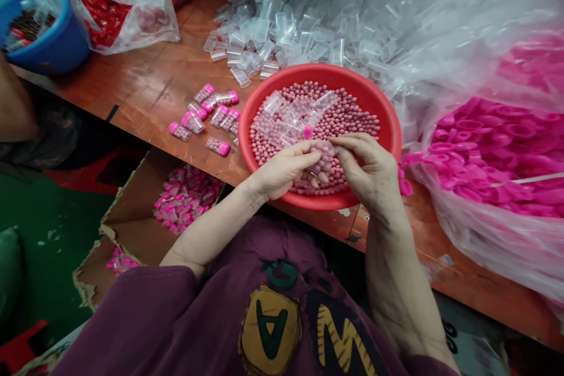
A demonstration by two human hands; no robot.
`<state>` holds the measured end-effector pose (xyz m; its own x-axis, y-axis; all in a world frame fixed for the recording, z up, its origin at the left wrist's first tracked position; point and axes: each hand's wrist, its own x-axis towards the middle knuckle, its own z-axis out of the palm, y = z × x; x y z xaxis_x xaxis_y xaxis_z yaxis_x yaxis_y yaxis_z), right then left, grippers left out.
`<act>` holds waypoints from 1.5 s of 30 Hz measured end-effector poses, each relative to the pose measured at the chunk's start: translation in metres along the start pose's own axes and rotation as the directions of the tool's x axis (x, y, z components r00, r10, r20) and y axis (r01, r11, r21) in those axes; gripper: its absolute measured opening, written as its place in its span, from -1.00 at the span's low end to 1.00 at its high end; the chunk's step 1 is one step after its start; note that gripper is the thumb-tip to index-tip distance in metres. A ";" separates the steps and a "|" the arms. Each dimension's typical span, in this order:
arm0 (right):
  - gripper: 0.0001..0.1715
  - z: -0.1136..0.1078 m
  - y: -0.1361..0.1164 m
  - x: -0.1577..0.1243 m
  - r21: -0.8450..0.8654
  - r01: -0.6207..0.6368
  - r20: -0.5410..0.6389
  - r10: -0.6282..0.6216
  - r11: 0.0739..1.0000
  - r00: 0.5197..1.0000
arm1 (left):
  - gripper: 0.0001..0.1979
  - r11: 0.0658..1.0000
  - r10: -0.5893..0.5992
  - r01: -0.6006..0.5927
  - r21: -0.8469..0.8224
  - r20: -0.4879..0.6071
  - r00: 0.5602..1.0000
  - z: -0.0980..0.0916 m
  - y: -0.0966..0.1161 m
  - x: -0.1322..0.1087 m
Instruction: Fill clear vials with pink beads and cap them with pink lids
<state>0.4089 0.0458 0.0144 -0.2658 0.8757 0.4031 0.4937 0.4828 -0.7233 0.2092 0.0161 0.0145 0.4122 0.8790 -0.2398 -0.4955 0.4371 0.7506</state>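
Left hand [282,171] and right hand [372,175] seemingly pinch vial [325,155] between them.

A small clear plastic vial [325,157], packed with pale pink beads, sits pinched between the left hand [282,170] and the right hand [368,173], just above the near side of the red bowl [388,123] of loose pink beads [348,120]

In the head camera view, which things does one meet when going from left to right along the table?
blue bucket, bag of red pieces, small vials with pink caps, left hand, right hand, bag of pink caps. The left hand holds a clear vial over the red bowl.
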 end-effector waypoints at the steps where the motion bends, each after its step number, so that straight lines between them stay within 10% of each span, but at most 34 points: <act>1: -0.75 -0.002 0.003 0.003 -0.028 -0.020 0.007 0.020 0.999 1.000 | -0.69 0.999 0.044 -0.045 -0.007 -0.069 0.997 0.001 0.000 0.000; 6: -0.72 -0.011 0.016 0.037 -0.244 -0.088 0.116 0.119 0.966 0.986 | -0.81 0.956 0.241 -0.291 -0.022 -0.500 0.832 0.007 0.000 0.003; 11: -0.82 0.009 0.004 0.072 -0.468 -0.057 0.338 0.239 0.882 0.910 | -0.84 0.930 0.300 -0.368 -0.005 -0.568 0.766 0.011 0.000 0.003; 17: -0.78 0.037 0.009 0.068 -0.574 -0.060 0.434 0.366 0.817 0.823 | -0.93 0.929 0.280 -0.364 -0.058 -0.533 0.799 0.008 -0.002 0.006; 21: -0.77 0.019 0.023 0.061 -0.174 -0.222 0.299 0.266 0.959 0.916 | -0.87 0.957 0.216 -0.278 -0.087 -0.427 0.878 0.007 0.000 0.007; 26: -0.51 -0.003 0.015 0.046 0.306 -0.283 0.220 0.222 0.909 0.950 | -0.75 0.991 0.074 -0.100 -0.091 -0.253 0.965 0.007 0.001 0.004; 35: -0.68 0.004 -0.013 0.011 -0.176 0.187 -0.035 -0.196 0.967 0.980 | -0.73 0.993 0.079 -0.094 -0.077 -0.179 0.981 0.003 -0.004 0.005; 45: -0.77 0.000 -0.029 -0.001 -0.020 0.091 -0.142 -0.093 0.996 0.985 | -0.68 0.993 0.034 -0.047 -0.103 -0.123 0.992 0.004 -0.001 0.002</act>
<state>0.3950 0.0309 0.0353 -0.1900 0.8170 0.5445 0.4838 0.5605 -0.6722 0.2137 0.0165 0.0160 0.2974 0.9103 -0.2879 -0.5909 0.4123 0.6934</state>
